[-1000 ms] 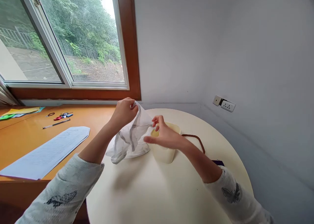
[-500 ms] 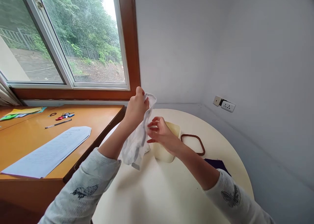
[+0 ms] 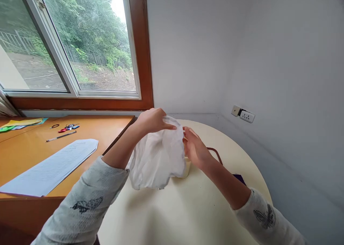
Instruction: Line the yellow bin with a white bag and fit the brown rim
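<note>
A thin white plastic bag (image 3: 158, 159), crumpled and partly see-through, hangs spread above the round table. My left hand (image 3: 154, 121) is closed on its upper edge, thumb in front and fingers behind. At the bag's right edge, my right hand (image 3: 196, 148) has curled fingers against the plastic; the fingertips are partly hidden. Behind the bag stands a cream bin (image 3: 186, 168), mostly covered by the bag and my right hand. A brown squarish ring (image 3: 216, 153) lies to the right, partly behind my right forearm.
The round cream table (image 3: 182, 212) stands by the wall. A dark purple piece (image 3: 239, 179) lies under my right forearm. On the wooden desk (image 3: 107, 125) are papers (image 3: 56, 166), a pen (image 3: 61, 136), keys (image 3: 68, 128) and a black loop (image 3: 55, 126). A wall socket (image 3: 246, 116) is at right.
The bag has turned and spread out towards me, covering more of the bin. My left hand has lowered and rotated flatter; my right hand has moved right, with its fingers at the bag's edge.
</note>
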Tool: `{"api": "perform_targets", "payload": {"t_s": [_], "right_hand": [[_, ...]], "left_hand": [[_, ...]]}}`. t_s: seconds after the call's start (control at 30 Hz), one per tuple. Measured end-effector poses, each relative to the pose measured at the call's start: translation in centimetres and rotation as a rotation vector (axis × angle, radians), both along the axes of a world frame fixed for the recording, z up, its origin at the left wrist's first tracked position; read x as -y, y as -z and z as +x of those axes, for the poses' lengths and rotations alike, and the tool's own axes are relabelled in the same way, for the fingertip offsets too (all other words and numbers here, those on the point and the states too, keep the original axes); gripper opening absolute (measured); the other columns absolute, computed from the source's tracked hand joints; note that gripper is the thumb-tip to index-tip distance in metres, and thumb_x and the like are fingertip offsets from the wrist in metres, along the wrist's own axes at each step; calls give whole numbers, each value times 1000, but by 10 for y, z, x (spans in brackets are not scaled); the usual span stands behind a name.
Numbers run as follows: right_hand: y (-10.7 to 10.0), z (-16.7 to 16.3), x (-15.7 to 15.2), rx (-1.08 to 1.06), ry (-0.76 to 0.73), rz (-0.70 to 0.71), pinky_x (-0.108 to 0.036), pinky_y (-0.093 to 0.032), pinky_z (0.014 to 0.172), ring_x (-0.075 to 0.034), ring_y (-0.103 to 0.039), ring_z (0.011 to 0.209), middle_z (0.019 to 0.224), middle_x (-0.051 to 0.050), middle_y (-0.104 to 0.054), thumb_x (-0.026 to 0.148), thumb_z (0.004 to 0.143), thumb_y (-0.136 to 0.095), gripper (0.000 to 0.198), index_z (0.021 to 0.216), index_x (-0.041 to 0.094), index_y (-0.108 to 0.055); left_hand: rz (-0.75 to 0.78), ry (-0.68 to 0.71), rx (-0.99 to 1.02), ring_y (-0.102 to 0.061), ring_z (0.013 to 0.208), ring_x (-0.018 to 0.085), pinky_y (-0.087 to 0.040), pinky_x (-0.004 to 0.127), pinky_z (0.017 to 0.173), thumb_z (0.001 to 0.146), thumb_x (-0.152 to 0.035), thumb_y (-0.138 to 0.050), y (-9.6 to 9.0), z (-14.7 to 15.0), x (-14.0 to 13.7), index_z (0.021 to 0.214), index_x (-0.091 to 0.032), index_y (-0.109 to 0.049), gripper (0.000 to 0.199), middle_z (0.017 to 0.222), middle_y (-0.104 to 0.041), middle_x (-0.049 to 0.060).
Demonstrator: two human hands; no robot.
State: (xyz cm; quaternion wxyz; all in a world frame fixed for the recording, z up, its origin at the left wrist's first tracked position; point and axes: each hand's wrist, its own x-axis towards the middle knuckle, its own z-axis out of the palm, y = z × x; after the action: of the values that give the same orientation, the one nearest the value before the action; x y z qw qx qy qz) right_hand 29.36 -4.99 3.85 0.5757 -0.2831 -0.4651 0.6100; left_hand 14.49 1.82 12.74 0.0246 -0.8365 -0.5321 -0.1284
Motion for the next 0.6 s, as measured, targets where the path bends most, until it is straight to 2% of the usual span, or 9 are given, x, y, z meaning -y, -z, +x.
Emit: {"api": "perform_targets", "payload": {"t_s": [0.1,0.2,0.23,0.3,0.37,0.4,0.43,0.5,0.6], "right_hand": [[-7,-7,15,13,30,67,-31,-46,76,-18,-52,102,122,-2,-48,46,68,-66,62,120,36,-35],[-2,-14,18,140,102,65,-32,-47,80,-18,-52,105,123,-2,-48,31,57,-77,87,128,38,-26],[1,-13,15,173,139,41,-32,-47,79,-19,-53,103,120,-3,-51,30,57,-77,85,127,36,-29],[9,-2,6,245,165,-26,-33,-47,75,-19,-58,91,105,-5,-59,32,60,-74,65,117,26,-44],[12,19,-4,355,116,-83,-32,-47,70,-19,-60,76,84,-6,-64,36,64,-71,36,91,16,-60],[10,32,-9,406,96,-88,-31,-47,68,-17,-59,70,77,-6,-64,38,66,-69,29,79,14,-62],[7,45,-12,443,86,-77,-30,-46,68,-16,-59,68,75,-5,-64,39,68,-67,27,74,14,-63],[-3,70,-16,438,79,-58,-29,-47,68,-16,-59,72,81,-5,-65,39,69,-66,25,80,16,-64],[-24,95,-19,385,117,-53,-30,-48,70,-17,-60,79,90,-7,-66,33,72,-64,19,84,18,-64]], "left_hand": [[27,-48,3,-52,54,19,-26,26,48,70,-52,-51,3,5,-1,52,-20,-48,37,54,-54,5],[91,-29,134,-43,46,14,-23,26,46,78,-44,-41,4,8,1,50,-19,-45,39,48,-46,3],[94,-12,185,-40,45,13,-22,26,46,79,-44,-41,4,6,2,50,-18,-45,39,47,-43,1],[66,19,271,-36,44,11,-22,25,45,77,-46,-44,1,-1,3,50,-18,-47,39,47,-39,-1],[-26,76,313,-35,46,10,-22,23,44,70,-51,-52,-2,-13,1,55,-17,-52,37,49,-41,-2],[-93,116,313,-36,47,10,-23,23,44,65,-52,-58,-3,-19,0,57,-17,-55,36,51,-43,-2],[-160,153,301,-37,47,10,-23,23,43,59,-52,-64,-4,-25,-1,59,-17,-56,36,52,-45,-2],[-263,187,264,-37,46,10,-22,23,42,49,-47,-72,-3,-35,-4,54,-17,-55,35,50,-46,-3],[-327,157,272,-31,42,9,-18,23,40,49,-41,-73,3,-43,-10,43,-18,-48,35,44,-39,-4]]}}
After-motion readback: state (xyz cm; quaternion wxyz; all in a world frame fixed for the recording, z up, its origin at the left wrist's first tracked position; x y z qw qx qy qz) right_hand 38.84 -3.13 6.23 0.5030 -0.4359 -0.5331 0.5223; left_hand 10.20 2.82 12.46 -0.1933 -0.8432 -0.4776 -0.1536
